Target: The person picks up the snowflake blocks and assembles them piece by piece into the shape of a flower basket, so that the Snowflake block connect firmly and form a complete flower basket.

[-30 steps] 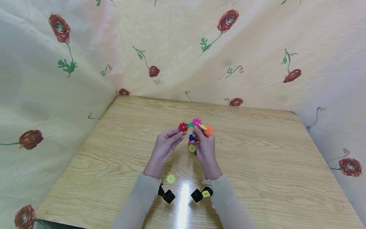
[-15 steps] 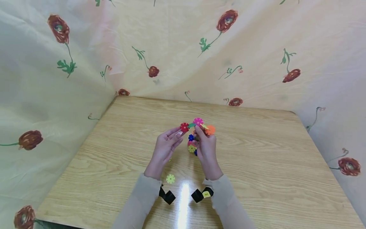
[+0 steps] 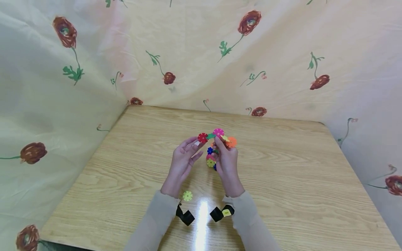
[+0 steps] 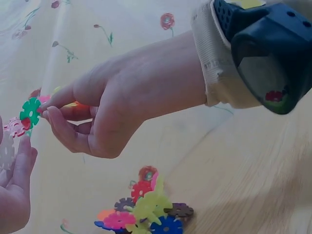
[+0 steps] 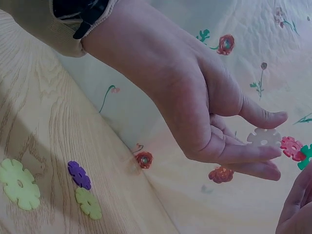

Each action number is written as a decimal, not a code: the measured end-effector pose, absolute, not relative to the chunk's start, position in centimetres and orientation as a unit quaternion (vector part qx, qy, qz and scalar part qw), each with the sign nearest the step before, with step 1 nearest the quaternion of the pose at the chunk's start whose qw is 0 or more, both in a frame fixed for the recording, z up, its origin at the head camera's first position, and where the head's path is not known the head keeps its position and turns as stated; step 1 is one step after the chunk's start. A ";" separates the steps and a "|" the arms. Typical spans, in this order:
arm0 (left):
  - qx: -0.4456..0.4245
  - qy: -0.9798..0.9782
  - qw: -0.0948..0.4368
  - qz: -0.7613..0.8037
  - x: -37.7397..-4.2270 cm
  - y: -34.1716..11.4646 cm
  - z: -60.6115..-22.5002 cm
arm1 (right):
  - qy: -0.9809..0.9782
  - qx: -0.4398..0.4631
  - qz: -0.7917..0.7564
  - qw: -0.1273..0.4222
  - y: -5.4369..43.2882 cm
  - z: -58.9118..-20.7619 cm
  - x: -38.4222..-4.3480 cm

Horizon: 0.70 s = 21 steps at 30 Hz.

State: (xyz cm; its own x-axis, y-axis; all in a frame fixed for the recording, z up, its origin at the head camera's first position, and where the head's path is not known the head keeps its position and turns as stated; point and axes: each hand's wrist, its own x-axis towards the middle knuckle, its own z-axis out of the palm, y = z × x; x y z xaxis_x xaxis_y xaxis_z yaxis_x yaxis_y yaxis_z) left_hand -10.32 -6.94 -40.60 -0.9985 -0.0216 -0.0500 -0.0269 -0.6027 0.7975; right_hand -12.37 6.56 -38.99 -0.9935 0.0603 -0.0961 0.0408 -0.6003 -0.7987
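Several plastic snowflake discs with notched rims are joined in a chain. My left hand pinches a whitish disc between thumb and fingers, at the chain's left end. A red disc adjoins it, then a green disc. My right hand grips the chain, its thumb and forefinger touching the green disc in the left wrist view. Past that hand show a magenta disc and an orange disc. The right hand's curled fingers partly hide the middle of the chain.
A heap of coloured discs lies on the wooden table, partly behind my right hand. A light yellow disc lies beside my left wrist. A purple disc touches a yellow-green one. A flowered curtain surrounds the table.
The chain and right hand have shifted slightly rightward and away. The whitish disc has come into view at my left fingertips. My left fingers are spread more, and the yellow disc beyond the left wrist is hidden.
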 end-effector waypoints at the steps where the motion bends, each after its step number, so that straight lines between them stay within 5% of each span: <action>1: -0.030 0.444 0.002 0.896 -10.3 -6.9 -40.6 | -0.445 -0.053 0.894 0.006 6.6 -39.0 -12.3; 21: -0.015 0.420 0.014 0.907 -10.3 -6.3 -40.4 | -0.441 -0.050 0.896 0.006 6.8 -39.0 -12.5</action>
State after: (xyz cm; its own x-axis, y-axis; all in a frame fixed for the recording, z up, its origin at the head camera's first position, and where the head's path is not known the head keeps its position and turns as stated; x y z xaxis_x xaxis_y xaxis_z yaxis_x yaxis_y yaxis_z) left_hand -10.29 -6.32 -40.38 -0.9992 0.0132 -0.0388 -0.0381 -0.6463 0.7621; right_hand -12.52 6.77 -39.02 -0.9949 0.0554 -0.0841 0.0329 -0.6103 -0.7915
